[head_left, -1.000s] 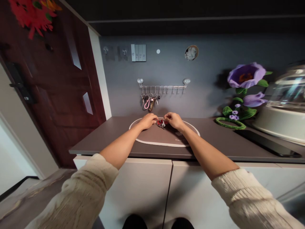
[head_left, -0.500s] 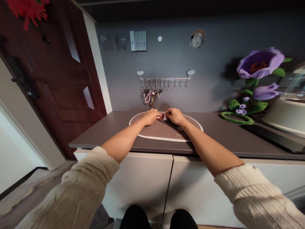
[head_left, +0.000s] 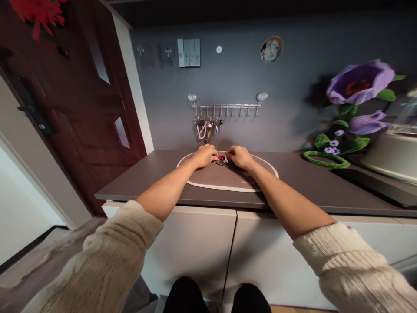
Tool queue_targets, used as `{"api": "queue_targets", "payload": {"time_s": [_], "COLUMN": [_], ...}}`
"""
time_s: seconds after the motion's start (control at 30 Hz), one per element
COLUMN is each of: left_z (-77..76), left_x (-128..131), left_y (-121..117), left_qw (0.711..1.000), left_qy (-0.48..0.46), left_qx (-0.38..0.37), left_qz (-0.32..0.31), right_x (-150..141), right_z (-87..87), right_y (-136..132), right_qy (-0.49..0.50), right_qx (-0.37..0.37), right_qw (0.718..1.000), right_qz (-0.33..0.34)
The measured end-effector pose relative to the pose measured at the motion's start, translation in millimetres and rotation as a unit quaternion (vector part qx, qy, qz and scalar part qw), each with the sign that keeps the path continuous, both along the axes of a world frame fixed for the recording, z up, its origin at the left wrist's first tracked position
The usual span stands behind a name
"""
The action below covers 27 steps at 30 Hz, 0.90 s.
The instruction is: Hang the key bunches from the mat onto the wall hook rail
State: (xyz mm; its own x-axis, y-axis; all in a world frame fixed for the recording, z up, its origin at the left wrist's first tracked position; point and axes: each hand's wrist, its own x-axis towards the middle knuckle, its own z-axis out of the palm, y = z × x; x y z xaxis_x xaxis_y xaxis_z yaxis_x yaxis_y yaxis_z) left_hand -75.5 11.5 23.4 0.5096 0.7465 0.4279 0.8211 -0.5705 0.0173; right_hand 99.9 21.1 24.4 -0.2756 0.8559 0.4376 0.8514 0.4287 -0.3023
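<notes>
Both my hands meet over the far part of an oval brown mat (head_left: 218, 178) with a pale rim. Between them is a small red and silver keychain (head_left: 224, 160), with what looks like a thin metal loop on its near side. My left hand (head_left: 206, 155) has its fingers closed on the left end of it. On the right end, my right hand (head_left: 239, 156) pinches with thumb and fingers. The fingers hide part of the keychain, so its finer parts are too small to make out.
Behind the hands, a clear hook rail (head_left: 228, 106) on the wall carries several hanging keys (head_left: 208, 128). To the right stand purple plush flowers (head_left: 360, 84), a flat black slab (head_left: 374, 187) and a whitish rounded appliance (head_left: 391, 154). A dark red door (head_left: 81, 108) is at left.
My left fingers have shifted slightly at the keychain, and its metal loop now lies more spread out toward the left. The right hand stays nearly where it was. The view has tilted a little.
</notes>
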Motion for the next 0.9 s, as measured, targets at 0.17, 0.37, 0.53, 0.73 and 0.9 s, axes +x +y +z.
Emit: {"api": "queue_targets", "payload": {"time_s": [0.17,0.37,0.53,0.73,0.9], "left_z": [4.6,5.9,5.3,7.7,10.4], "left_x": [-3.5,-3.2,-2.3,-1.6,-0.4], "left_y": [-3.6,-3.2,0.1,-2.1,-3.2], "left_qw": [1.000,1.000,0.993,0.966,0.940], "left_qy": [0.010,-0.030,-0.118,-0.243,-0.322], "left_qx": [0.007,0.009,-0.006,-0.083,-0.105], "left_qz": [0.001,0.001,-0.010,-0.021,-0.028], "right_x": [0.0,-0.4,-0.9,-0.5,-0.3], "right_z": [0.0,1.0,2.7,2.1,1.6], "right_y": [0.3,-0.2,-2.7,-2.4,-1.7], "right_qy": [0.006,0.004,0.004,0.009,0.041], "right_qx": [0.000,0.001,0.000,0.007,0.008], "right_qw": [1.000,1.000,1.000,1.000,0.999], "right_qz": [0.003,-0.002,-0.007,-0.003,0.009]}}
